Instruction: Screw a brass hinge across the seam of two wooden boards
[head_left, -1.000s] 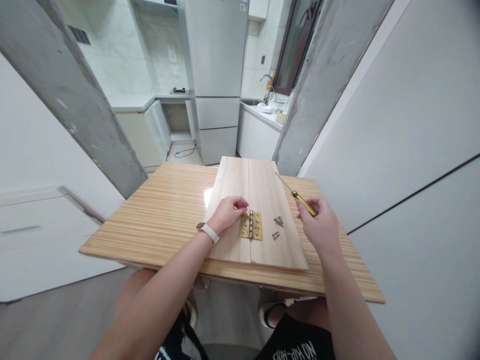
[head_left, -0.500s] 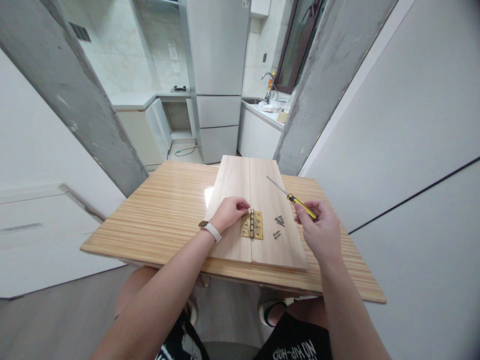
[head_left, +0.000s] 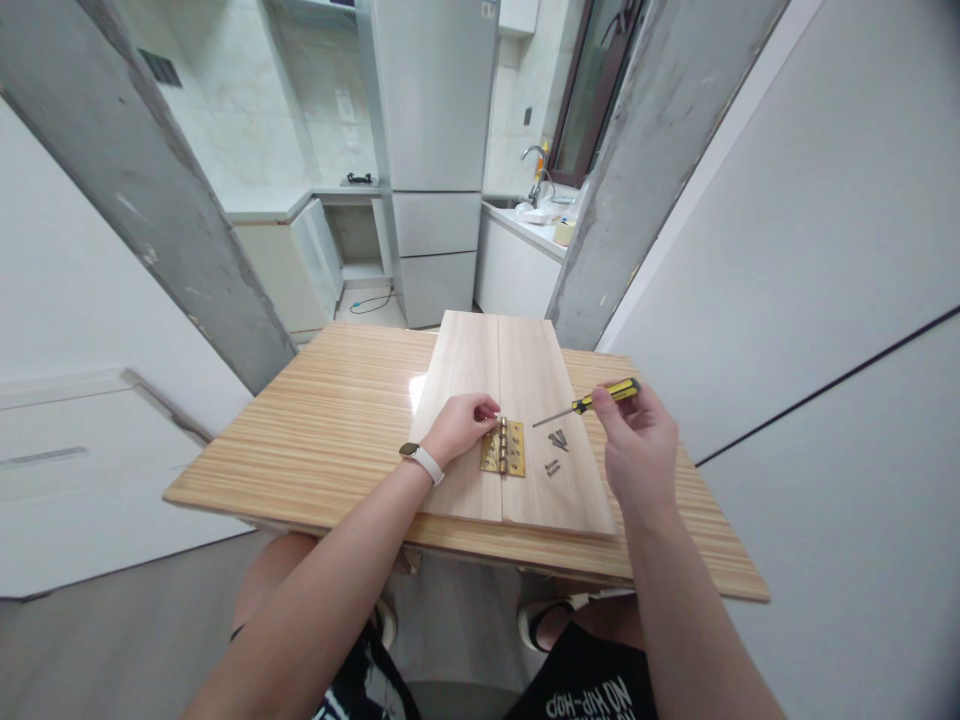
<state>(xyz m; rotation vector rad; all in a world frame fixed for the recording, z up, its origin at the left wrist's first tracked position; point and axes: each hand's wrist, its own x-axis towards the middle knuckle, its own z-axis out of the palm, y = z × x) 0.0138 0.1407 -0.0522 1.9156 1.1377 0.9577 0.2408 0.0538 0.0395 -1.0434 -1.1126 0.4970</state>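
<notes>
A: Starting from the left, what is there?
B: A striped wood table (head_left: 300,420), with two pale boards laid side by side on it: a left board (head_left: 465,355) and a right board (head_left: 529,360). Their seam runs from twelve o'clock to six.

A: And the left hand?
B: The left hand (head_left: 462,424), with a watch (head_left: 421,459) at the wrist, rests at the hinge's ten o'clock. Its thumb and fingers are bent together by the upper left corner; whether they pinch something small, I cannot tell.

A: Where is the hinge?
B: The brass hinge (head_left: 503,448) lies spread flat across the seam, one leaf on each board, so placing looks done. The left leaf is too busy with glare to say whether any screws sit in it. The right leaf shows dark spots, probably bare holes.

A: Further right?
B: Loose screws lie on the right board: one cluster (head_left: 558,440) at the hinge's three o'clock, another (head_left: 553,467) nearer four. Those, at least, remain undriven.

A: And the right hand?
B: The right hand (head_left: 640,432), at three o'clock, grips a yellow-and-black screwdriver (head_left: 606,394) by its handle. The tip points toward eight o'clock, apart from the hinge.
</notes>
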